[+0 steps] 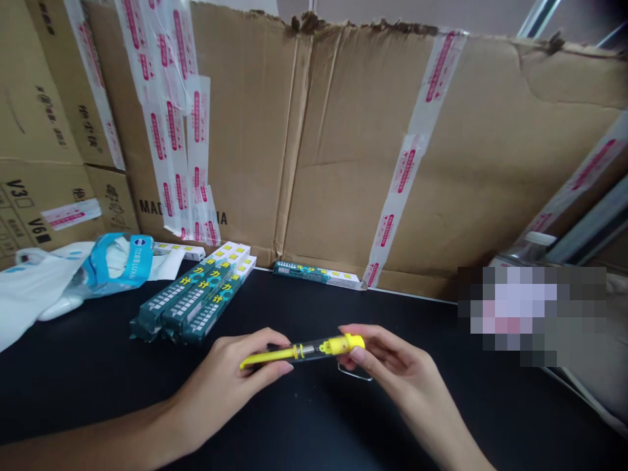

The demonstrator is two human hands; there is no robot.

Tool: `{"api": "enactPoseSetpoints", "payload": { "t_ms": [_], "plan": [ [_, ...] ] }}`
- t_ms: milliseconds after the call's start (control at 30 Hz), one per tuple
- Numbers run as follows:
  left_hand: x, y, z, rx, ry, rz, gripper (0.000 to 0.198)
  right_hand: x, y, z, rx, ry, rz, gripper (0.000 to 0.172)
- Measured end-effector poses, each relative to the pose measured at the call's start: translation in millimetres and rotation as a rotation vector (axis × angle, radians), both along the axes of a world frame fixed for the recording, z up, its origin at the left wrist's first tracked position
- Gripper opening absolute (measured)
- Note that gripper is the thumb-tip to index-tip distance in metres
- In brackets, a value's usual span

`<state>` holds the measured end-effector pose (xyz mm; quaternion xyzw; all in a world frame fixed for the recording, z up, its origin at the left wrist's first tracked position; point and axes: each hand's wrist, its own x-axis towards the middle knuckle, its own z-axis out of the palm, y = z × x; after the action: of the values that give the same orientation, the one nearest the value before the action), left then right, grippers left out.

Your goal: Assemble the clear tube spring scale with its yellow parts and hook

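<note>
Between my hands, above the black table, is a spring scale (pixel 308 351) with a clear tube, yellow parts and a small coil inside. It lies nearly level. My left hand (pixel 235 369) pinches its left part between thumb and fingers, where a yellow strip runs toward the palm. At the other end, the fingers and thumb of my right hand (pixel 400 363) close around the yellow cap (pixel 346 344). A bent wire loop (pixel 355 373) hangs below that cap by my right fingers. My palms hide little of the tube.
Several green-and-white printed boxes (pixel 196 294) lie stacked at left on the table (pixel 304 425). Another such box (pixel 316 275) rests against the taped cardboard wall (pixel 245 131). Blue-and-white plastic packaging (pixel 120 258) sits far left. A clear bottle (pixel 532 247) stands at right beside a blurred-out area.
</note>
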<state>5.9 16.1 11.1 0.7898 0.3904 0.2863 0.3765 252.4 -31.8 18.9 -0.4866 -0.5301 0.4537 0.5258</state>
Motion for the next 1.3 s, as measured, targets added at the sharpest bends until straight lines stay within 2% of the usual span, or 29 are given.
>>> {"api": "enactPoseSetpoints", "payload": {
  "t_ms": [733,933,1033,1100,1200,1300],
  "plan": [
    [1,-2,2.7,0.004,-0.011,0.014,0.021,3,-2,-2.4,-0.026,-0.017,-0.002,0.03],
    [0,-3,4.4,-0.012,-0.013,0.017,0.021,5,0,3.8,0.024,-0.075,0.003,0.039],
    [1,-2,4.9,-0.017,-0.005,0.034,0.023,16,7,9.1,0.109,-0.198,-0.067,0.044],
    [1,-2,4.9,-0.015,0.001,0.04,0.023,27,13,9.1,0.101,-0.392,-0.088,0.035],
    [1,-1,4.9,-0.016,0.002,0.046,0.023,40,18,1.4,0.079,-0.765,-0.024,0.016],
    [0,-1,5.4,-0.013,-0.001,0.047,0.023,42,19,-9.4,0.099,-0.85,0.004,0.007]
  ]
}}
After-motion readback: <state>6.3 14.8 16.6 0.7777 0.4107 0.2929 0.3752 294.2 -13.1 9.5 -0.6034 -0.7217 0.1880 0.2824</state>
